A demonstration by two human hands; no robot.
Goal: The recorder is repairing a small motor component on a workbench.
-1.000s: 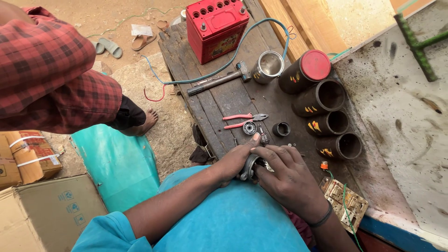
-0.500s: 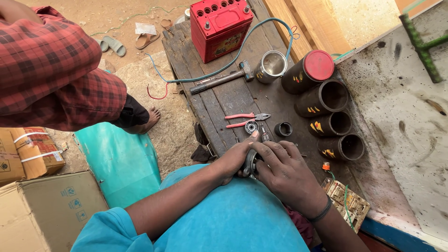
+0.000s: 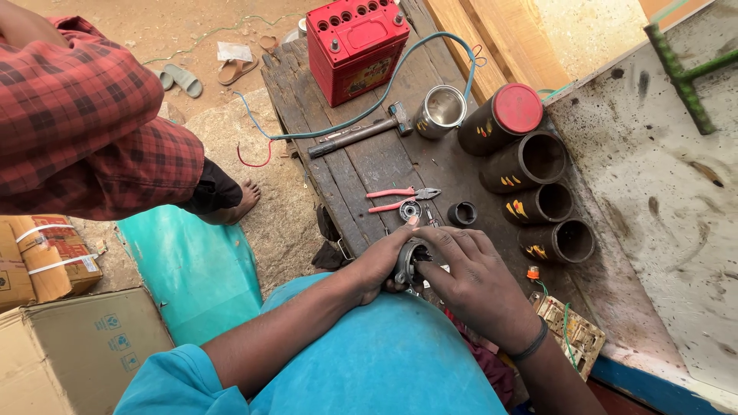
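- dark weathered wooden plank bench carries the work at its near edge.
- left hand is wrapped tight around the side of the small round grey metal housing.
- right hand has its fingers pressed together on the housing's face.
- housing looks rigid, dense and greasy; best gripped around the rim.

On the wooden bench, the hammer lies in front of the battery. The steel cup stands right of the hammer, the pliers nearer, the four open tubes farther right.
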